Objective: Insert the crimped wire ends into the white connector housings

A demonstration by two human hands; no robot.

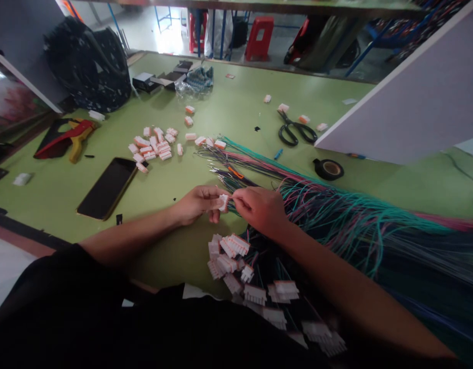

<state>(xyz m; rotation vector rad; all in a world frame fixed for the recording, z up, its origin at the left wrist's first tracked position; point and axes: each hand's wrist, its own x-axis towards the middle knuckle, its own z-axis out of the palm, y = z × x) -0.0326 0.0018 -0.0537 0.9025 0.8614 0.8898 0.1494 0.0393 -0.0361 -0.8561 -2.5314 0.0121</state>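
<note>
My left hand (202,204) pinches a small white connector housing (223,202) with an orange edge, above the green table. Close against it, the closed fingertips of my right hand (261,207) grip a thin wire, mostly hidden by the fingers. Beneath and beyond my right hand spreads a large bundle of green, pink and dark wires (336,210), with bare metal tips at its left end. Nearer my body lies a heap of white connectors (227,261), some with wires attached. Loose white-and-orange connectors (155,146) are piled beyond my left hand.
A phone (107,188) lies left, with red-and-yellow pliers (69,137) behind it. Scissors (294,129) and black tape (329,169) lie right of centre, near a white partition (398,92). A dark bag (88,64) and small boxes (159,79) stand at the back left.
</note>
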